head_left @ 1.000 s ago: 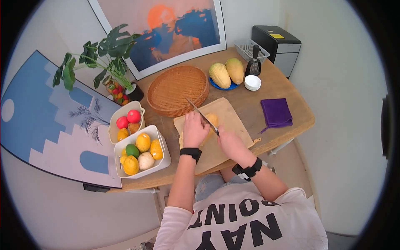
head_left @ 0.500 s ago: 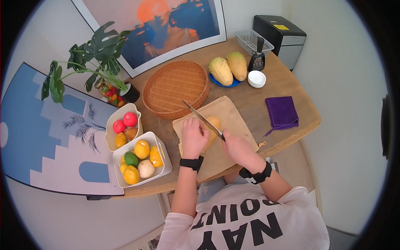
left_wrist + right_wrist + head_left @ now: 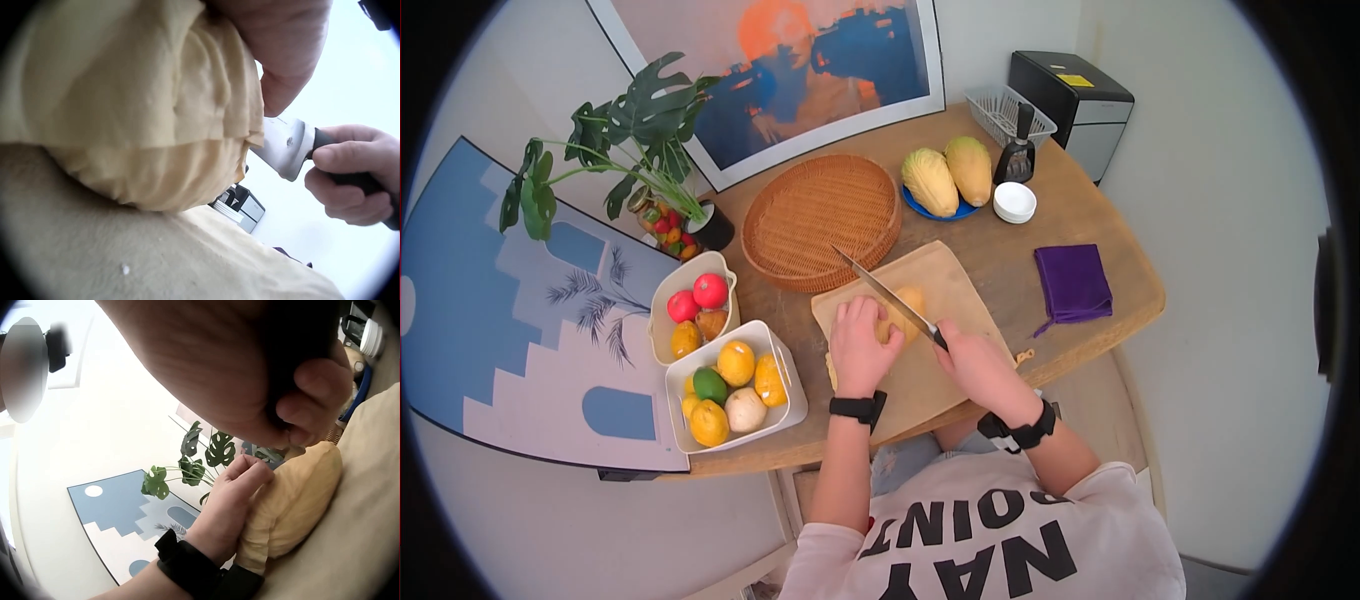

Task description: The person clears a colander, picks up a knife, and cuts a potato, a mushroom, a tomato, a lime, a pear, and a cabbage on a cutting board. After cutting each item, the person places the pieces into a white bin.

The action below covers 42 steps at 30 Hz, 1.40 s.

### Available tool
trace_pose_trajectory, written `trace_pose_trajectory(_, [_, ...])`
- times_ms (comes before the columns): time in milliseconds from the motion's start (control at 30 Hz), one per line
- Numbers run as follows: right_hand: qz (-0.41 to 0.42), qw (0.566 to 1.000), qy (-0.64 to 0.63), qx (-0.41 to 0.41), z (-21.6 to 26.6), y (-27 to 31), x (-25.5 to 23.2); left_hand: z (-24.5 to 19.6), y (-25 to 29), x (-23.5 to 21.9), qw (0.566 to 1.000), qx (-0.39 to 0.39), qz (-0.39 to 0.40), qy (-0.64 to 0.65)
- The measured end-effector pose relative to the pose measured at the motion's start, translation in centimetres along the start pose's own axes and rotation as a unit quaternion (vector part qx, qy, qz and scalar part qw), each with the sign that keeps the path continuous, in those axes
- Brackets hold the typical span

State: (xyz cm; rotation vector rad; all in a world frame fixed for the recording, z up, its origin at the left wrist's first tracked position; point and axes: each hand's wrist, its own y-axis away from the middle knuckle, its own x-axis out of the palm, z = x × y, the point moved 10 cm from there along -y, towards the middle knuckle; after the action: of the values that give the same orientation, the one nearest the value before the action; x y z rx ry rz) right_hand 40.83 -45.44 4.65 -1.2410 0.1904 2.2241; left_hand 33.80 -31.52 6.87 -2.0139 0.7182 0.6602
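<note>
A pale yellow napa cabbage (image 3: 908,303) lies on a beige cutting board (image 3: 960,305); its layered, wrinkled leaves fill the left wrist view. My left hand (image 3: 862,345) holds the cabbage from its left side, thumb and fingers bent over it. In my right hand (image 3: 985,375) is the black handle of a kitchen knife (image 3: 885,290), gripped with curled fingers. The blade slants across the cabbage in the head view, its tip pointing to the far left, past the left fingertips. From the left wrist, the heel of the blade (image 3: 281,147) shows beside the cabbage's end.
A round wicker tray (image 3: 820,220) sits just beyond the board. Two bins of fruit and vegetables, including a white bin (image 3: 795,405), stand on the left. Two more cabbages rest on a blue plate (image 3: 966,211); white bowls (image 3: 1014,203) and a purple cloth (image 3: 1073,284) lie right.
The right hand and knife have shifted slightly right and toward the body. My left hand has drawn back a little from the blade, still on the cabbage. The head view has also shifted.
</note>
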Motion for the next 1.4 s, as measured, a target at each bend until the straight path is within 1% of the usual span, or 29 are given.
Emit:
trace_pose_trajectory(100, [-0.009,1.0,-0.011,0.017,0.5,0.3,-0.4,0.4,0.3,0.2,1.0,-0.002,-0.005,0.005])
trace_pose_trajectory(200, [0.007,0.999,-0.028,0.028,-0.9,0.3,1.7,0.3,0.1,0.1,1.0,-0.01,-0.006,0.002])
trace_pose_trajectory(267, [0.002,1.0,-0.017,0.025,-0.7,0.1,1.7,0.5,0.2,0.2,1.0,-0.02,0.004,0.009])
trace_pose_trajectory(367, [-0.002,1.0,0.01,0.018,0.3,-0.1,0.6,-0.2,0.2,-1.0,0.998,0.017,-0.057,-0.034])
trace_pose_trajectory(400, [-0.003,1.0,0.02,0.014,0.7,-0.2,0.2,-0.1,0.1,-0.9,0.998,0.016,-0.05,-0.028])
trace_pose_trajectory(500, [-0.055,0.998,0.008,-0.02,2.2,-0.1,-1.1,0.3,0.4,-0.4,0.999,0.012,-0.034,-0.015])
trace_pose_trajectory(600, [0.016,0.999,0.023,0.038,0.3,-0.2,1.6,0.2,0.5,-0.2,0.999,0.021,-0.032,-0.006])
trace_pose_trajectory(700, [0.001,0.999,0.007,0.032,0.1,0.0,1.4,-0.1,0.3,-0.3,0.999,0.03,-0.041,-0.001])
trace_pose_trajectory(767, [-0.01,1.0,0.009,0.018,0.8,0.2,0.3,-0.4,0.4,-0.4,0.998,0.042,-0.04,-0.008])
trace_pose_trajectory(800, [-0.016,1.0,0.01,0.01,1.2,0.1,-0.2,-0.5,0.3,-0.3,0.999,0.033,-0.033,-0.018])
trace_pose_trajectory(900, [-0.023,0.999,0.009,0.024,1.2,0.2,-0.1,-1.3,0.6,-0.2,0.999,0.006,-0.017,-0.049])
trace_pose_trajectory(967, [-0.01,0.999,0.01,0.036,-0.1,0.2,1.3,-1.7,0.9,-0.1,0.997,-0.009,-0.011,-0.075])
trace_pose_trajectory(1100, [-0.004,0.999,0.009,0.043,-0.5,0.2,1.8,-0.9,1.2,0.0,0.997,-0.029,-0.033,-0.062])
trace_pose_trajectory(1167, [-0.009,1.0,0.001,0.028,-0.2,0.1,1.4,0.0,1.1,0.0,0.998,-0.035,-0.037,-0.045])
trace_pose_trajectory(1267, [-0.034,0.999,-0.026,0.009,0.9,0.0,0.1,1.5,1.1,0.2,0.998,-0.066,-0.01,-0.008])
trace_pose_trajectory(1300, [-0.043,0.998,-0.037,0.004,1.3,-0.1,-0.2,1.1,1.1,0.0,0.998,-0.058,-0.023,-0.013])
trace_pose_trajectory(1367, [-0.023,0.999,-0.023,0.014,1.3,-0.4,0.4,0.5,1.1,-0.5,0.998,-0.041,-0.052,-0.022])
trace_pose_trajectory(1400, [-0.013,1.0,-0.016,0.018,1.2,-0.5,0.7,0.4,1.2,-0.4,0.997,-0.039,-0.051,-0.028])
